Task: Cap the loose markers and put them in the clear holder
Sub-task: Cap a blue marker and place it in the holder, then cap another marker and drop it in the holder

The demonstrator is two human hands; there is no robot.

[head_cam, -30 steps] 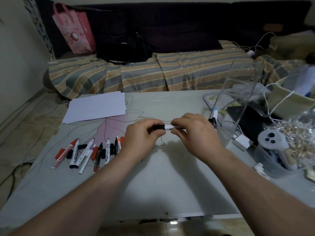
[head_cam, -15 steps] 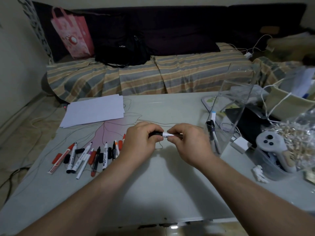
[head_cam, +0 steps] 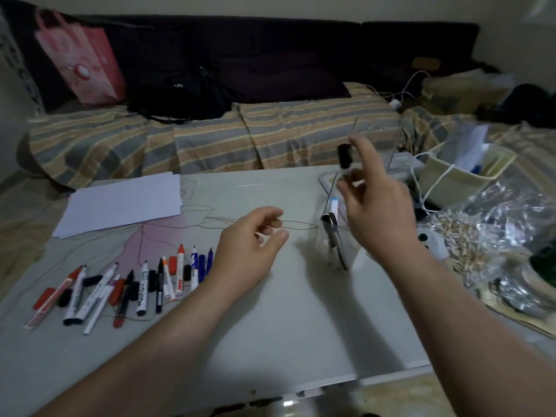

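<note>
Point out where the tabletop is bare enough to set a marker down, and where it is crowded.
Bare: the near middle of the table, between the loose markers and the clear holder; also between the white paper and the holder. Crowded: the left strip of markers, and the right edge by the clothespin bag.

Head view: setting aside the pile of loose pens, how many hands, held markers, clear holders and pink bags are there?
Hands: 2, the left hand and the right hand
Marker in the right hand's grip: 1
Clear holder: 1
Pink bag: 1
Total: 5
</note>
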